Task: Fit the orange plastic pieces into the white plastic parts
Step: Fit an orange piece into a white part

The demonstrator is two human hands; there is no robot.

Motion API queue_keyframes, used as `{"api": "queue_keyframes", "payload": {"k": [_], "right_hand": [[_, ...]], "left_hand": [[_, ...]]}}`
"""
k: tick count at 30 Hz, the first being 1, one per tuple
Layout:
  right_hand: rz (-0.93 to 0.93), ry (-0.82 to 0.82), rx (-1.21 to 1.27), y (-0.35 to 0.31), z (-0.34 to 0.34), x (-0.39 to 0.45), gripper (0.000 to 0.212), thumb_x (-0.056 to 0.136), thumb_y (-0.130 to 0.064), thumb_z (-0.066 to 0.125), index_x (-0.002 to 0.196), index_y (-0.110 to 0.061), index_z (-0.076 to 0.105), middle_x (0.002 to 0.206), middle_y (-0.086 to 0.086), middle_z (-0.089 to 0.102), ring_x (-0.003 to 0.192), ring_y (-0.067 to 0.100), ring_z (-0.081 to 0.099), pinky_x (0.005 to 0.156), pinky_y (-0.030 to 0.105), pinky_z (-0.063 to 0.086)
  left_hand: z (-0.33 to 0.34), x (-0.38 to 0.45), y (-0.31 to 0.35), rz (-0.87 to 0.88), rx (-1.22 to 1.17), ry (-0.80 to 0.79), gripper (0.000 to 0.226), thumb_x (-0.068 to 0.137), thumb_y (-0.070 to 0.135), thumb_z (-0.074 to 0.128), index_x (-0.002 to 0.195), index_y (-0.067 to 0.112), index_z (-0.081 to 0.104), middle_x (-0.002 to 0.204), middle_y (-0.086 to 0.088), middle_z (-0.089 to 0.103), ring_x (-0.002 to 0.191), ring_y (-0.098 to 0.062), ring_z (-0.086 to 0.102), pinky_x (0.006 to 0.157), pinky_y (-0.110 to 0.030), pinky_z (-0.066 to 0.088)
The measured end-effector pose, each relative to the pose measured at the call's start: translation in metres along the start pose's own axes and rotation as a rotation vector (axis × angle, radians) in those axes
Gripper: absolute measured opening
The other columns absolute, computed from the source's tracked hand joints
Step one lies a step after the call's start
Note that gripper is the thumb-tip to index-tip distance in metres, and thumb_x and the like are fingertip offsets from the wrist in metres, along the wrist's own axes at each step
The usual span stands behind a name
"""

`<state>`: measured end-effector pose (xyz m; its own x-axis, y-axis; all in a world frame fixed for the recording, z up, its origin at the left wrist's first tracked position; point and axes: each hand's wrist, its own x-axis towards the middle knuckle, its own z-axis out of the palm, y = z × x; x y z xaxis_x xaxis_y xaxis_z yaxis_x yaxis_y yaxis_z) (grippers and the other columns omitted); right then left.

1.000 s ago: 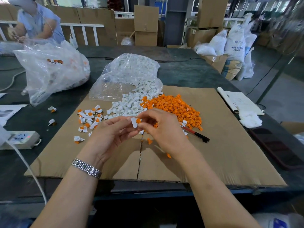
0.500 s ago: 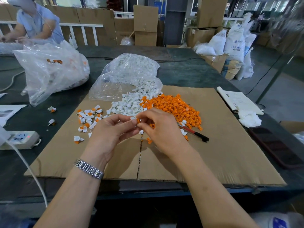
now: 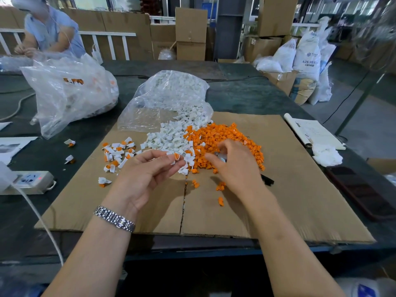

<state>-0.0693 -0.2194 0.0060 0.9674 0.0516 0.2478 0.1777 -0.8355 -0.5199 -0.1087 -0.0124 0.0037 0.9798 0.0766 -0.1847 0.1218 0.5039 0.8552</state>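
A heap of orange plastic pieces (image 3: 216, 136) lies on the cardboard sheet (image 3: 289, 189), touching a heap of white plastic parts (image 3: 169, 137) spilling from a clear bag (image 3: 171, 93). My left hand (image 3: 147, 174) pinches a white part with an orange piece in it (image 3: 176, 156) at its fingertips. My right hand (image 3: 235, 166) hovers, blurred, over the near edge of the orange heap; whether it holds anything I cannot tell. Several joined white-and-orange parts (image 3: 116, 154) lie to the left.
A large clear bag (image 3: 68, 93) sits at the back left, with a person (image 3: 49, 31) behind it. A power strip (image 3: 30, 181) and cable lie left. A black pen (image 3: 266, 180), papers (image 3: 310, 131), a white wad (image 3: 326, 154) and a dark phone (image 3: 362, 191) lie to the right.
My hands have parted. The right hand moved right to the orange heap; the left hand keeps the white part, now with orange in it.
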Motion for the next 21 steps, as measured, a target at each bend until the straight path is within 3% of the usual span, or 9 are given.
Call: {"api": "queue_keyframes", "payload": {"k": [3, 5, 11, 13, 15, 17, 21], "right_hand": [[0.242, -0.158, -0.395, 0.019, 0.001, 0.002, 0.066, 0.091, -0.06, 0.059, 0.134, -0.011, 0.048, 0.137, 0.013, 0.046, 0.13, 0.033, 0.041, 0.103, 0.051, 0.037], [0.253, -0.223, -0.435, 0.026, 0.005, 0.002, 0.065, 0.091, -0.056, 0.061, 0.134, -0.009, 0.047, 0.137, 0.014, 0.046, 0.13, 0.034, 0.041, 0.103, 0.052, 0.036], [0.202, -0.175, -0.442, 0.023, 0.002, 0.003, 0.042, 0.097, -0.043, 0.049, 0.12, -0.007, 0.053, 0.124, 0.014, 0.052, 0.118, 0.034, 0.047, 0.1, 0.052, 0.038], [0.205, -0.13, -0.364, 0.017, -0.003, 0.003, 0.037, 0.098, -0.038, 0.043, 0.116, -0.007, 0.054, 0.117, 0.014, 0.055, 0.112, 0.034, 0.05, 0.096, 0.05, 0.04], [0.184, -0.134, -0.173, 0.009, -0.012, 0.003, 0.029, 0.1, -0.033, 0.041, 0.107, -0.008, 0.055, 0.106, 0.012, 0.06, 0.097, 0.031, 0.057, 0.083, 0.044, 0.047], [0.149, -0.265, 0.06, -0.001, -0.021, 0.003, 0.02, 0.101, -0.025, 0.042, 0.09, -0.013, 0.053, 0.089, 0.009, 0.064, 0.077, 0.026, 0.061, 0.067, 0.043, 0.051], [0.137, -0.593, 0.306, -0.026, -0.026, 0.0, 0.027, 0.103, -0.025, 0.047, 0.084, -0.009, 0.058, 0.078, 0.013, 0.067, 0.069, 0.021, 0.064, 0.071, 0.04, 0.055]], "left_hand": [[-0.002, 0.002, -0.001, -0.013, -0.033, 0.008, 0.007, 0.072, -0.003, 0.075, 0.072, 0.004, 0.075, 0.088, -0.021, 0.076, 0.096, -0.038, 0.076, 0.066, -0.025, 0.063], [-0.002, 0.002, -0.002, -0.031, -0.019, 0.011, 0.006, 0.072, -0.002, 0.076, 0.074, 0.004, 0.076, 0.087, -0.021, 0.076, 0.095, -0.037, 0.076, 0.064, -0.024, 0.062], [0.003, 0.004, -0.002, -0.042, 0.058, 0.05, 0.03, 0.067, 0.006, 0.081, 0.094, 0.001, 0.069, 0.087, -0.019, 0.077, 0.087, -0.032, 0.078, 0.058, -0.023, 0.061], [0.004, 0.006, -0.001, -0.025, 0.09, 0.067, 0.03, 0.067, 0.009, 0.082, 0.093, 0.004, 0.069, 0.086, -0.015, 0.078, 0.083, -0.028, 0.078, 0.054, -0.021, 0.059], [0.005, 0.008, 0.0, -0.015, 0.102, 0.078, 0.031, 0.066, 0.01, 0.083, 0.093, 0.006, 0.069, 0.086, -0.012, 0.078, 0.079, -0.024, 0.078, 0.05, -0.019, 0.055], [0.008, 0.009, 0.001, 0.007, 0.106, 0.084, 0.034, 0.065, 0.011, 0.084, 0.095, 0.006, 0.068, 0.087, -0.01, 0.078, 0.073, -0.019, 0.077, 0.048, -0.018, 0.051], [0.011, 0.01, 0.004, 0.056, 0.086, 0.076, 0.017, 0.078, 0.005, 0.08, 0.092, 0.006, 0.069, 0.079, -0.006, 0.076, 0.067, -0.015, 0.074, 0.048, -0.017, 0.049]]}}
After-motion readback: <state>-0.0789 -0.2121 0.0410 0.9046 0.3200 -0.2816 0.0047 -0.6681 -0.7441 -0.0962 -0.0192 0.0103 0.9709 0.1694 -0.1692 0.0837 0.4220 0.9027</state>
